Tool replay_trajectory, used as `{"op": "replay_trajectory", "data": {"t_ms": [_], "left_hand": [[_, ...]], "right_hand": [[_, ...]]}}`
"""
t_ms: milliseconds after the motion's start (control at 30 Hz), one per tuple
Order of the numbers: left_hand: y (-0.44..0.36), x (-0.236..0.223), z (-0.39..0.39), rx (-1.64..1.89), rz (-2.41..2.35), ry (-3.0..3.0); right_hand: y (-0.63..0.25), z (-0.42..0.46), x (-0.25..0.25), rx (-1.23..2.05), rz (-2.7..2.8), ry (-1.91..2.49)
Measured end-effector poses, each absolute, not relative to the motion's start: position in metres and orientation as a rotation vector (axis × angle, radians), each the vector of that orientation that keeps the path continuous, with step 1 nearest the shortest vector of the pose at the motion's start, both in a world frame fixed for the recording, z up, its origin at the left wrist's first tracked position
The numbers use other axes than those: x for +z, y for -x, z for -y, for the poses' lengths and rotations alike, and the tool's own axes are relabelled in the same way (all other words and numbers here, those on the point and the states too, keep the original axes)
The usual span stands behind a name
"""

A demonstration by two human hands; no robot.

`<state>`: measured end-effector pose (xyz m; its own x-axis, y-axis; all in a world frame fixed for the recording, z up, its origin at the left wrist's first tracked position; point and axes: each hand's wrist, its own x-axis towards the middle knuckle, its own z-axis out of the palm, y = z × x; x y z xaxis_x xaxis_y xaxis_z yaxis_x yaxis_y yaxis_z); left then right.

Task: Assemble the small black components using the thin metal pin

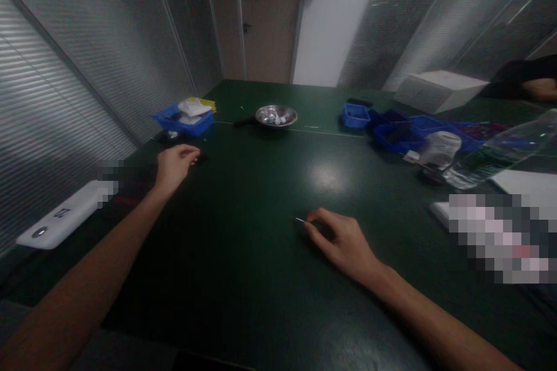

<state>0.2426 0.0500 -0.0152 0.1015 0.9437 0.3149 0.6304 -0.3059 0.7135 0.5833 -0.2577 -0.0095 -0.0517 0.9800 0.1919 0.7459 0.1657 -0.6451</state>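
Note:
My right hand (343, 240) is low over the middle of the dark green table (243, 261). Thumb and forefinger pinch a thin, silvery pin-like piece (300, 219), which points left; its exact kind is too small to tell. My left hand (174, 165) is at the table's left side, fingers pinched together; what they hold, if anything, is hidden. Just beyond it sits a blue plastic basket (202, 127) with white and yellow items inside. A small dark and whitish object (172, 135) lies between that hand and the basket.
A shallow metal bowl (287, 122) with small pieces stands further back. At the right are a small blue bin (355, 117), more blue trays (398, 139), a tilted clear bottle (491, 156) and a white box (439, 91). A white device (61, 217) is at the left edge. Someone's arm (539, 88) shows far right.

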Motion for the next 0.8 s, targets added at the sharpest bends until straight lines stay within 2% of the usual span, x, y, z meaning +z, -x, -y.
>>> {"op": "replay_trajectory", "data": {"t_ms": [133, 533, 800], "left_hand": [[-0.2424, -0.0161, -0.0523, 1.073, -1.49, -1.784], [-0.2425, -0.0199, -0.0566, 1.046, -1.455, -1.825], [-0.2389, -0.0239, -0.0547, 1.082, -1.612, -2.183]], "right_hand": [[-0.5826, 0.2577, -0.0092, 0.489, 1.854, 1.649], [-0.583, 0.2583, -0.0081, 0.534, 1.858, 1.632], [-0.583, 0.2582, -0.0071, 0.534, 1.864, 1.633]]}}
